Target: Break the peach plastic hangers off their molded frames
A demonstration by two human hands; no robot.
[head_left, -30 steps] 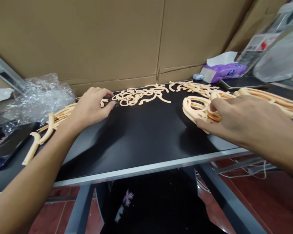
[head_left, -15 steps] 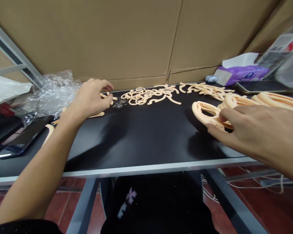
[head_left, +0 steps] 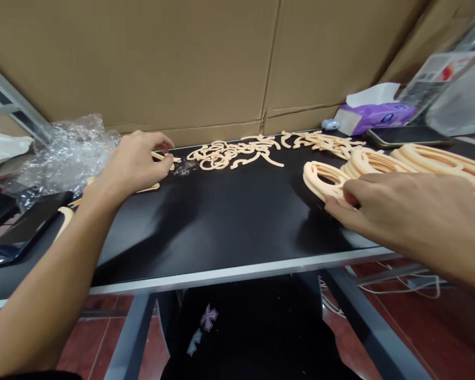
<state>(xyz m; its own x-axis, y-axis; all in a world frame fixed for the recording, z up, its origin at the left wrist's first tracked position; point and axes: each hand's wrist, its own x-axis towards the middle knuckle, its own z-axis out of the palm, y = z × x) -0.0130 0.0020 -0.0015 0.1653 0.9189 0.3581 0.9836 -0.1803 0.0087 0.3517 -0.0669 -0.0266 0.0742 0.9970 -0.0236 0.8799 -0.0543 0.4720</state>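
Observation:
My left hand (head_left: 136,161) hovers over the left part of the table, fingers curved and thumb apart with a gap between them. Behind and below it lie thin cream strips (head_left: 148,188), partly hidden by the hand. On the right, my right hand (head_left: 407,206) has thumb and forefinger closed on the near edge of a cream oval ring (head_left: 315,179), whose lower right part the fingers cover. Beyond that hand rest more stacked cream rings (head_left: 427,158). Short curled cream pieces (head_left: 221,154) form a loose heap at the back middle.
Straighter cream pieces (head_left: 324,141) lie at the back right, near a purple tissue pack (head_left: 374,117) and a dark phone (head_left: 409,135). Crumpled clear plastic (head_left: 71,153) and a dark tablet-like device (head_left: 27,224) are at left. A cardboard wall (head_left: 162,63) closes off the back.
The whole view has shifted, so things sit slightly farther left. My right thumb and forefinger have stayed on the oval ring, and my left hand keeps its curved shape.

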